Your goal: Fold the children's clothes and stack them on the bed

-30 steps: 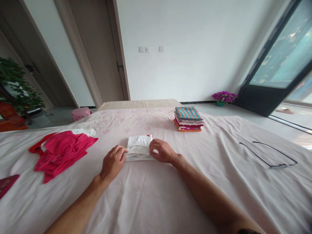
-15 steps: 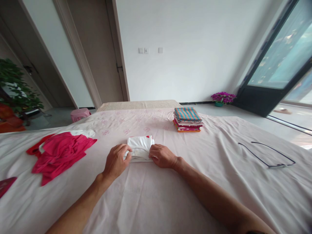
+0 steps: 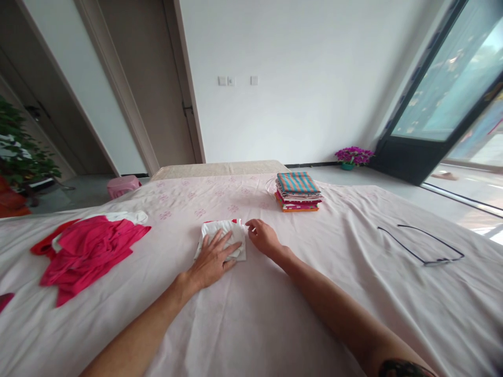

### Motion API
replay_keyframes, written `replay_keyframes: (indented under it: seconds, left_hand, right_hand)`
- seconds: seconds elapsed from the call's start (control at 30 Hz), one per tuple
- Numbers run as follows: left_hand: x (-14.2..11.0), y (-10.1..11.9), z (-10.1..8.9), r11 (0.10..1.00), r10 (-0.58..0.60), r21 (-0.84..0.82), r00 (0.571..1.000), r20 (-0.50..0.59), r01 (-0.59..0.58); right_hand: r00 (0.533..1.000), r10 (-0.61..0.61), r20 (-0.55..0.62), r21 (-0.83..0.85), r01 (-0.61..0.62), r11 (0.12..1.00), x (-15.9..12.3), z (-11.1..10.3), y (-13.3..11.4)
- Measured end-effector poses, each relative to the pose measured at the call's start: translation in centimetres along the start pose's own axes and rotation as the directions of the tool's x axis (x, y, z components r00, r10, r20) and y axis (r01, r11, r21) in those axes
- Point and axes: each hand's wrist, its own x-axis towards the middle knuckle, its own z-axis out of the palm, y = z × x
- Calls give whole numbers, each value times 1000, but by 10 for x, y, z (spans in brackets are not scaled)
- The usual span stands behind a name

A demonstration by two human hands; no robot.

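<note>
A pale pink fabric sheet [image 3: 251, 319] with faint wrinkles spreads across the near part of the scene. On it, near the middle, lies a small, flat, folded white cloth [image 3: 220, 226] with a red patch at its far edge. The person's left hand [image 3: 212, 259] rests on top of this cloth, palm down, fingers spread. The right hand [image 3: 262, 236] is at the cloth's right edge, fingers curled; whether the fingertips pinch the fabric, I cannot tell.

To the right, well apart from the hands, lie eyeglasses with thin dark frames [image 3: 444, 261], their temples unfolded and pointing to the far side. To the left is a crumpled hot-pink cloth [image 3: 94, 251], with red fabric [image 3: 42, 247] and white fabric [image 3: 133, 216] showing beside it.

Farther off, right of the middle, stands a neat stack of folded colourful fabrics [image 3: 297, 201], a teal-and-orange striped piece on top. Beyond the sheet's far left side is a pink plastic stool [image 3: 123, 186]; at far right, purple flowers in a green pot [image 3: 353, 156].
</note>
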Motion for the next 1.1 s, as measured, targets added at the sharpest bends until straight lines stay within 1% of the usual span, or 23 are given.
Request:
replay_keyframes:
  seconds: [0.03,0.1,0.17,0.23,0.33,0.43,0.6,0.73,0.8,0.93,1.03,1.1]
  left_hand:
    - [0,0,0,1000,-2,-7,1000,-14,2]
    - [0,2,0,1000,-9,-24,999,-45,8]
    - [2,5,-1,999,-22,-41,996,-84,18]
    - [4,9,-1,997,-48,-59,991,-129,40]
    - [6,14,-1,995,-72,-73,983,-170,60]
    - [8,17,0,995,-56,-92,981,-187,39]
    - [9,14,4,988,-39,-155,978,-203,7]
    - [9,9,7,984,-27,-176,977,-212,-11]
    - [9,9,8,985,-30,-171,977,-210,-6]
    - [8,13,7,990,-23,-140,986,-168,0]
    - [3,15,5,996,24,-79,989,-147,-36]
    - [-1,14,4,997,71,-31,989,-127,-75]
  right_hand:
    - [997,78,16,-32,-77,996,6,0,0]
    - [976,204,72,-95,-197,976,18,0,-2]
    - [950,284,133,-137,-266,954,25,-1,-5]
    - [932,322,167,-156,-297,942,28,0,-9]
    - [935,323,143,-158,-301,940,26,5,-12]
    - [952,294,89,-157,-278,948,24,11,-12]
    - [948,291,131,-109,-278,954,33,13,-9]
    - [937,327,123,-143,-310,940,45,16,-10]
    - [932,347,106,-149,-331,932,47,20,-10]
    - [933,355,63,-143,-344,928,46,26,-10]
    - [927,365,84,-154,-350,924,46,23,-11]
    - [929,365,63,-141,-354,925,45,20,-12]
